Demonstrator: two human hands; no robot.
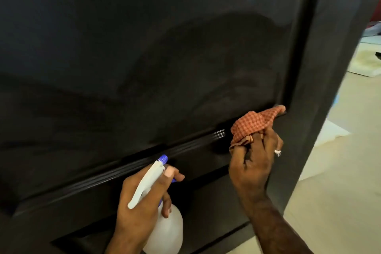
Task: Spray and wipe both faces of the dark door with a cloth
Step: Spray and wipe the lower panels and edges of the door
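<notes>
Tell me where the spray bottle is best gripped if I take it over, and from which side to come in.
Take the spray bottle at its narrow neck, just under the white trigger head, where the left hand grips it now. Come from the side away from the door: the blue nozzle points at the panel, so a grip from behind probably leaves a forefinger free for the trigger. The round body below looks too wide for one hand.

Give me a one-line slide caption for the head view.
Right hand presses a checked orange cloth to the dark door while the left hand holds a spray bottle.
</notes>
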